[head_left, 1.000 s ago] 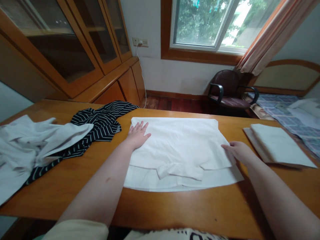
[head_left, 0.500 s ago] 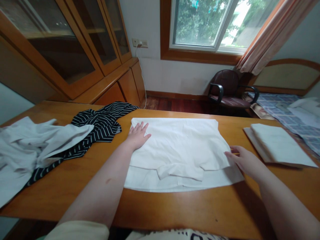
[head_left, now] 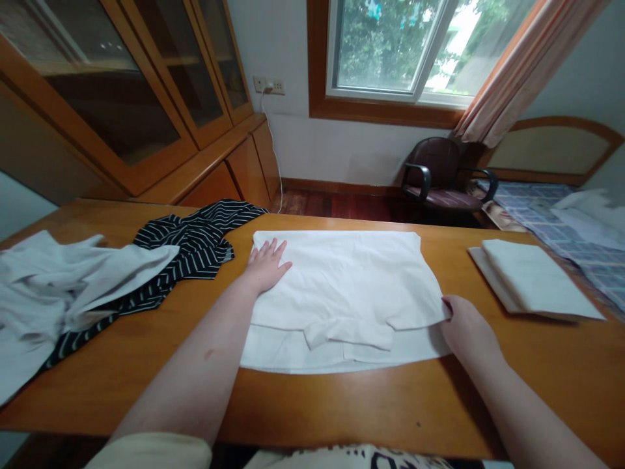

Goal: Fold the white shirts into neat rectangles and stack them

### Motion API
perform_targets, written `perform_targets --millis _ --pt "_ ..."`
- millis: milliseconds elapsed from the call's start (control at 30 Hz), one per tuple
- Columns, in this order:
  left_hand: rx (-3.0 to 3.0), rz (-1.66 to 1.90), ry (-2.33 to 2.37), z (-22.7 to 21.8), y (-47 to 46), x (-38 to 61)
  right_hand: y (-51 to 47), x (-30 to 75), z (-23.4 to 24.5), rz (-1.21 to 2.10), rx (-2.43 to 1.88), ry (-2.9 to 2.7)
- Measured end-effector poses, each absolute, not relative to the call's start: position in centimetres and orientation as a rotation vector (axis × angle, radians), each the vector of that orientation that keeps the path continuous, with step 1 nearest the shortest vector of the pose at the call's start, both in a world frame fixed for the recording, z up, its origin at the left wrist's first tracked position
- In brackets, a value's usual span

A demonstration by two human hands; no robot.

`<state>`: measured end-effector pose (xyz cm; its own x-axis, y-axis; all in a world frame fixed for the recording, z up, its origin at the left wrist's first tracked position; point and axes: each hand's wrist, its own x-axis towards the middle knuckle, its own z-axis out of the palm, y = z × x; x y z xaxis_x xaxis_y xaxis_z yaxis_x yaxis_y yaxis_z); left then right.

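Note:
A white shirt (head_left: 342, 273), partly folded, lies in front of me on the wooden table (head_left: 312, 410). Its lower layer sticks out toward me below the upper one, and a small flap of cloth is bunched near the middle. My left hand (head_left: 266, 266) rests flat on the shirt's left side, fingers spread. At the right edge, my right hand (head_left: 466, 326) pinches the cloth between thumb and fingers. The fingertips of that hand are partly hidden.
To the left lie a crumpled white garment (head_left: 43, 286) and a black striped garment (head_left: 195, 234). Folded white cloth (head_left: 541, 277) is stacked on the right. Behind the table stand a glass-door cabinet (head_left: 146, 98), an office chair (head_left: 439, 172) and a bed (head_left: 541, 208).
My right hand has closed on the shirt's right edge, its fingers now curled in. The left hand stays flat in place. The whole view has shifted slightly.

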<state>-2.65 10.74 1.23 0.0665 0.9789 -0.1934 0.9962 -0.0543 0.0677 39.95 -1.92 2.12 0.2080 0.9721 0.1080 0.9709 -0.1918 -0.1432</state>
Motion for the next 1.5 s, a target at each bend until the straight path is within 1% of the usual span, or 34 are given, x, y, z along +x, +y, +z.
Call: perform_targets --millis 100,167,300,433,500,533,600,667,700,733,767,833,900,967,1133,1333,1433,1500 --pt "2.134 -0.153 2.024 1.4 10.7 -2.5 -2.1 40.1 2.2 0.184 -2.357 -1.705" --pt "2.137 -0.155 2.026 1.3 10.7 -2.6 -2.2 40.1 2.2 0.265 -2.435 -1.703" --pt "2.151 -0.150 2.049 1.4 10.8 -2.7 -2.0 40.0 2.2 0.297 -2.514 -1.761" --pt "2.178 -0.099 2.137 4.4 8.9 0.1 -1.6 40.0 2.0 0.333 -2.486 -1.691" --pt "2.297 0.016 1.931 6.8 6.4 3.4 -1.6 40.2 1.9 0.364 -2.435 -1.675" --pt "2.355 0.087 1.734 7.9 4.7 5.5 -1.7 40.2 1.8 0.366 -2.411 -1.658" --pt "2.367 0.160 1.198 9.3 1.0 10.0 -1.9 40.3 1.7 0.331 -2.374 -1.603" --pt "2.306 0.076 0.667 9.5 -2.6 14.5 -2.1 40.2 1.6 0.265 -2.332 -1.574" --pt "2.284 0.014 0.515 9.0 -4.2 16.6 -2.2 40.2 1.6 0.234 -2.304 -1.572" --pt "2.289 -0.005 0.486 8.3 -5.4 18.5 -2.3 40.2 1.6 0.210 -2.273 -1.574" --pt "2.308 -0.016 0.535 7.4 -6.3 20.2 -2.4 40.2 1.5 0.194 -2.239 -1.576" --pt "2.328 -0.040 0.804 5.6 -7.1 22.8 -2.4 40.3 1.5 0.173 -2.174 -1.562" --pt "2.360 0.007 1.117 4.0 -6.9 24.3 -2.3 40.4 1.6 0.159 -2.113 -1.545" --pt "2.405 0.061 1.283 2.9 -6.2 24.9 -2.1 40.6 1.6 0.176 -2.057 -1.561" --pt "2.546 0.119 1.223 1.9 -4.5 25.0 -1.8 40.9 1.8 0.358 -1.953 -1.757" --pt "2.488 0.085 1.152 2.0 -2.3 26.1 -2.2 42.1 2.9 0.503 -1.880 -1.876" --pt "2.474 0.095 1.185 1.5 -1.8 26.4 -1.7 42.9 3.9 0.567 -1.842 -1.657" --pt "2.482 0.073 1.205 1.2 -1.9 26.5 -0.5 43.2 4.7 0.581 -1.898 -1.472"
